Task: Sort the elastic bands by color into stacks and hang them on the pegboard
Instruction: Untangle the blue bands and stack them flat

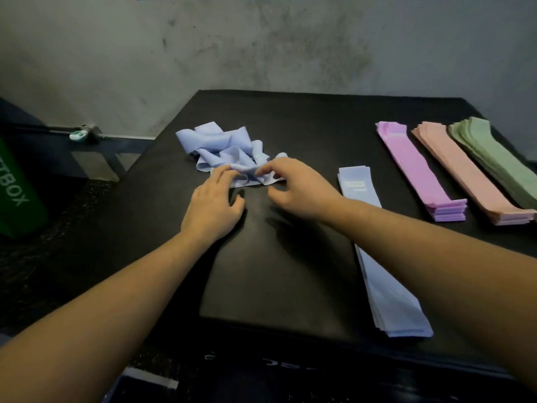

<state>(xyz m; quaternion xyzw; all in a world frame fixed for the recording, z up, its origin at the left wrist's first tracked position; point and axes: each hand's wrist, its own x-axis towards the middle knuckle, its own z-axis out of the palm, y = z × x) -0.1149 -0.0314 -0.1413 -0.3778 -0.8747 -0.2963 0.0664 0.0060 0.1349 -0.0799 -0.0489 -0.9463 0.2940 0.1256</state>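
Both hands' fingers pinch loose blue bands [220, 146] mid-table [290, 117] (bare top nr front edge).

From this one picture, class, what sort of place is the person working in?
Probably a gym or fitness storeroom, though that is a guess: sorted stacks of elastic bands lie on a black padded surface, beside a bare concrete wall and a green box.
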